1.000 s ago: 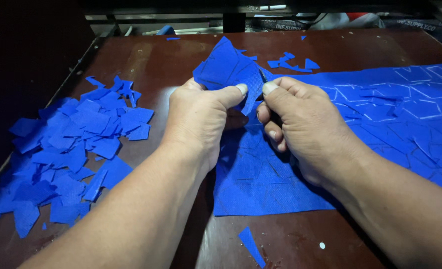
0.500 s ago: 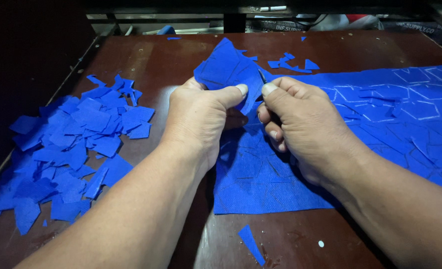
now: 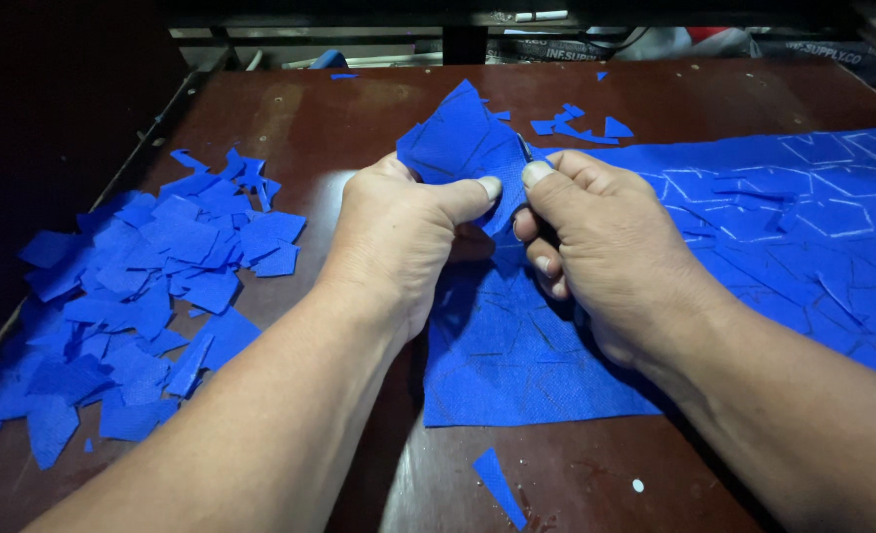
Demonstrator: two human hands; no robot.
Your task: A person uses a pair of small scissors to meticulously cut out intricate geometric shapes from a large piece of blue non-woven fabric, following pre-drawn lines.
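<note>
Head | left hand (image 3: 403, 232), right hand (image 3: 606, 242) pinch blue fabric sheet (image 3: 556, 336)

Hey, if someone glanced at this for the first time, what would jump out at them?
Both hands meet at the centre: the left hand and right hand pinch a raised piece of blue fabric. It lifts off a large blue sheet marked with outlined shapes, spread to the right. A heap of cut blue pieces covers the brown table at left.

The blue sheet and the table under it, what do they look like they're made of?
Blue sheet: probably a thin non-woven fabric, matte, with a fine dotted weave-like texture; it bends softly where both hands pinch it. Table: looks like dark brown wood or laminate, smooth and glossy, reflecting light.
</note>
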